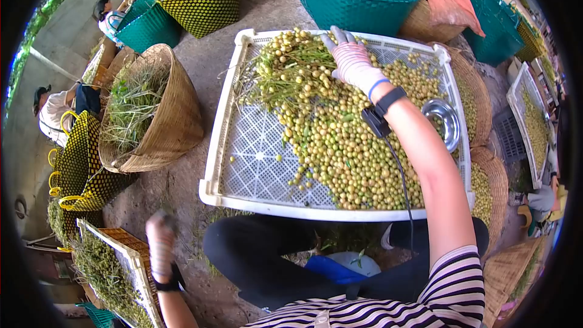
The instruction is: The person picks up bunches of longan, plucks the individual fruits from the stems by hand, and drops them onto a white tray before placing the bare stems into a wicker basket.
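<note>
A white plastic mesh tray (252,149) lies in front of my knees, bearing many small round yellow-green fruits (358,152). At its far side is a heap of stems with fruits attached (294,64). My right hand (352,67), in a striped glove with grey fingertips, rests over the far edge of this heap, fingers apart. A metal bowl (448,123) sits among the fruits at the tray's right side, beside my right forearm. My left hand (161,240), also gloved, is off the tray at the lower left, its fingers smeared by motion.
A wicker basket (173,118) full of green stalks stands left of the tray. Teal baskets (355,9) stand beyond it. Another tray (146,291) with fruit stems lies at lower left, near my left hand. Round baskets of fruits (495,185) line the right. People (57,112) sit at far left.
</note>
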`<state>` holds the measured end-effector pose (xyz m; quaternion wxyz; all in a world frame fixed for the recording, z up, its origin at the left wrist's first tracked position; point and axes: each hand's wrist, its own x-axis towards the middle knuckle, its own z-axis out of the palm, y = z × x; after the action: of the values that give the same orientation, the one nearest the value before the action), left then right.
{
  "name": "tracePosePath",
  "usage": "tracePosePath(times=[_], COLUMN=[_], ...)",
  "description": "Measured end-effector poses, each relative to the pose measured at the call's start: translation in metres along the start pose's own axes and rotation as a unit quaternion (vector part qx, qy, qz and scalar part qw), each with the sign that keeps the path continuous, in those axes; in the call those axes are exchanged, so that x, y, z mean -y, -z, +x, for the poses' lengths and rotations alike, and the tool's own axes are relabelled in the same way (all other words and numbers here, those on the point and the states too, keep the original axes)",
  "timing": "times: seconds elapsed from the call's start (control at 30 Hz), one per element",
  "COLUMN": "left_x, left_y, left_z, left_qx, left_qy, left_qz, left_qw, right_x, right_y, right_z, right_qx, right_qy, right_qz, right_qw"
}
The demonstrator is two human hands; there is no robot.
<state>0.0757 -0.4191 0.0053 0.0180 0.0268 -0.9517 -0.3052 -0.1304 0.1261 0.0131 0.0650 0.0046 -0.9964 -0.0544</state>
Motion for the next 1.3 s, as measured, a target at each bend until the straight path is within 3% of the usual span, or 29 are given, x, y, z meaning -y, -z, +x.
tracePosePath(times=[0.03, 0.07, 0.1, 0.17, 0.23, 0.37, 0.43, 0.47, 0.5, 0.53, 0.6, 0.63, 0.7, 0.77, 0.8, 0.83, 0.87, 0.9, 0.97, 1.03, 1.07, 1.17, 1.23, 1.3], left_x=[0.016, 0.051, 0.039, 0.248, 0.188, 0.16, 0.081, 0.123, 0.089, 0.098, -0.009, 0.014, -0.039, -0.043, -0.037, -0.075, -0.128, -0.15, -0.192, -0.239, -0.238, -0.239, -0.234, -0.223], left_y=[-0.013, -0.032, -0.041, -0.093, -0.113, -0.12, -0.1, -0.102, -0.095, -0.085, -0.044, -0.041, -0.019, -0.018, -0.021, -0.02, -0.017, -0.019, -0.031, -0.04, -0.059, -0.099, -0.115, -0.122], left_z=[-0.026, -0.05, -0.072, -0.151, -0.164, -0.162, -0.123, -0.121, -0.106, -0.099, -0.061, -0.049, -0.014, 0.023, 0.046, 0.06, 0.067, 0.076, 0.085, 0.079, 0.086, 0.094, 0.092, 0.087], left_qx=[0.062, 0.138, 0.246, 0.352, 0.36, 0.435, 0.43, 0.43, 0.403, 0.4, 0.323, 0.303, 0.256, 0.178, 0.142, 0.113, 0.125, 0.114, 0.149, 0.195, 0.19, 0.273, 0.348, 0.409], left_qy=[0.036, 0.007, 0.096, -0.003, -0.139, -0.096, -0.051, -0.15, -0.059, 0.078, 0.14, 0.104, 0.107, 0.031, -0.067, -0.078, -0.079, -0.184, -0.206, -0.216, -0.265, -0.192, -0.108, -0.092], left_qz=[0.141, 0.295, 0.278, 0.131, 0.076, 0.131, 0.14, 0.169, 0.126, 0.14, 0.078, 0.13, 0.147, 0.135, 0.169, 0.003, 0.08, 0.023, -0.092, -0.088, -0.108, -0.132, -0.179, -0.166], left_qw=[0.987, 0.945, 0.923, 0.927, 0.92, 0.885, 0.89, 0.874, 0.905, 0.902, 0.933, 0.938, 0.95, 0.974, 0.973, 0.99, 0.986, 0.976, 0.963, 0.953, 0.939, 0.933, 0.914, 0.892], right_x=[-0.002, -0.004, -0.005, -0.005, -0.003, -0.002, 0.003, 0.006, 0.007, 0.007, 0.015, 0.022, 0.045, 0.067, 0.076, 0.082, 0.074, 0.062, 0.034, 0.009, 0.005, 0.007, 0.012, 0.026], right_y=[-0.006, -0.014, -0.022, -0.03, -0.035, -0.06, -0.037, -0.024, -0.015, -0.01, 0.006, 0.014, 0.038, 0.02, 0.007, -0.005, -0.016, -0.017, 0.004, 0.017, 0.031, 0.031, 0.024, 0.024], right_z=[0.017, 0.029, 0.04, 0.055, 0.057, 0.075, 0.062, 0.055, 0.047, 0.039, 0.02, 0.004, -0.034, -0.061, -0.073, -0.084, -0.099, -0.102, -0.101, -0.095, -0.095, -0.1, -0.098, -0.101], right_qx=[-0.004, -0.005, 0.017, 0.042, 0.102, 0.085, 0.085, 0.08, 0.077, 0.037, 0.025, 0.007, -0.004, -0.015, 0.019, 0.053, 0.054, 0.056, -0.014, -0.082, 0.005, -0.077, -0.046, -0.013], right_qy=[0.02, 0.021, 0.06, 0.102, 0.107, 0.088, 0.091, 0.099, 0.107, 0.131, 0.13, 0.131, 0.139, 0.135, 0.146, 0.158, 0.19, 0.188, 0.147, 0.087, 0.044, 0.147, 0.161, 0.178], right_qz=[-0.03, -0.028, -0.032, -0.037, -0.029, -0.053, -0.044, -0.057, -0.069, -0.092, -0.066, -0.061, -0.05, -0.03, -0.001, 0.028, 0.113, 0.206, 0.256, 0.253, 0.28, 0.178, 0.137, 0.096], right_qw=[0.999, 0.999, 0.998, 0.993, 0.989, 0.991, 0.991, 0.99, 0.989, 0.986, 0.989, 0.989, 0.989, 0.99, 0.989, 0.986, 0.974, 0.959, 0.955, 0.96, 0.959, 0.97, 0.976, 0.979])
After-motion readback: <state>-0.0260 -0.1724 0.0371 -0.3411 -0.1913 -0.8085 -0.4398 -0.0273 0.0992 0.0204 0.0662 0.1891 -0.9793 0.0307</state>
